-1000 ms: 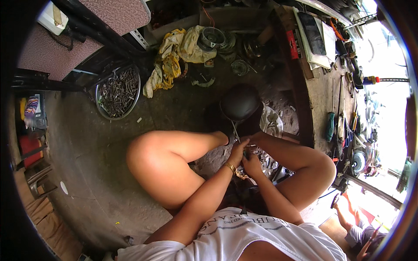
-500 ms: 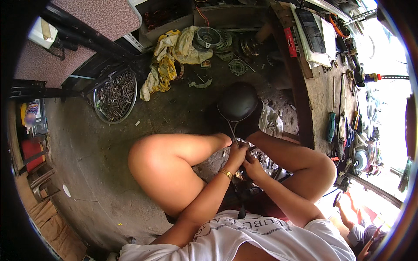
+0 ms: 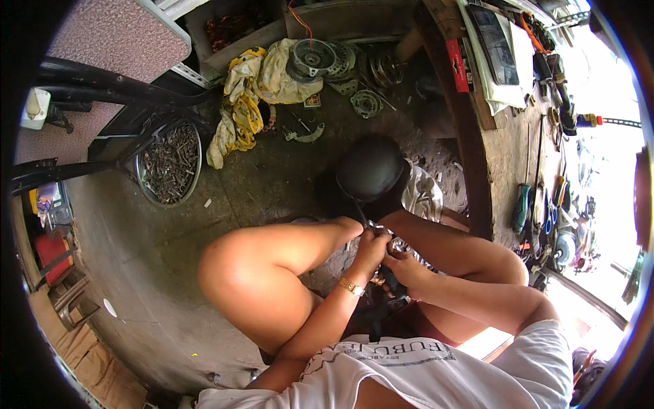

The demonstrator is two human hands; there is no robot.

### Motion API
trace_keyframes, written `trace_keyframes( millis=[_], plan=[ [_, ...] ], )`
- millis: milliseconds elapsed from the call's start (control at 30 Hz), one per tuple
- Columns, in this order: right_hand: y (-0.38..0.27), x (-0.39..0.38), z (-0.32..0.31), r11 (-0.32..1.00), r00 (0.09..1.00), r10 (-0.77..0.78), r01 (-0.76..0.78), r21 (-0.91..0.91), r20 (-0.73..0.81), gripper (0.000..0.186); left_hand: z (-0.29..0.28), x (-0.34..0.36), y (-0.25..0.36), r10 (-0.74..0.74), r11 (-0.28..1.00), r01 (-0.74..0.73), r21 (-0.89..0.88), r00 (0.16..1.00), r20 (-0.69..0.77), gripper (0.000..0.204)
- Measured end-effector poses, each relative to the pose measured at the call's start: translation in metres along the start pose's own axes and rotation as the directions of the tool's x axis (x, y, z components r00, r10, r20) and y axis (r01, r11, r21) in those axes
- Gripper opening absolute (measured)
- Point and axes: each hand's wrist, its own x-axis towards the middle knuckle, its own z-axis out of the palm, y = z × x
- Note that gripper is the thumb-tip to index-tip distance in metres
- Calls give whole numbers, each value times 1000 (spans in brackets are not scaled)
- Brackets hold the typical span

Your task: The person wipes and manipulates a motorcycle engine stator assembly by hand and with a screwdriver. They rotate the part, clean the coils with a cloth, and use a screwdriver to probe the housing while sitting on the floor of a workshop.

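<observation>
So there's a black round thing (image 3: 370, 168) out front. On its near side a thin dark rod (image 3: 364, 220) runs down to the left hand (image 3: 373, 249), whose fingers look curled snugly around it. The right hand (image 3: 410, 273) is bunched in close, touching a dark handle (image 3: 394, 282) further toward the person from the round thing, but I can't tell if it's really gripping. Well left of the round thing there's a bowl (image 3: 199, 161) of metal bits (image 3: 169, 160), and right of it the wooden bench (image 3: 507, 157) with a green-handled screwdriver (image 3: 522, 208).
</observation>
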Motion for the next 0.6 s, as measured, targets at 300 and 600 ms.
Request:
trace_keyframes(
  millis=[300, 600],
  plan=[
    [-5, -6, 9, 996, 988, -48, 37, 81, 146, 16, -17, 12, 9, -119, 993, 117, 23, 977, 177, 22],
    [-39, -16, -4, 981, 996, -24, 40, -187, 88, 14, 10, 0, 19, -192, 907, 217, -360, 976, 103, 8]
  ],
)
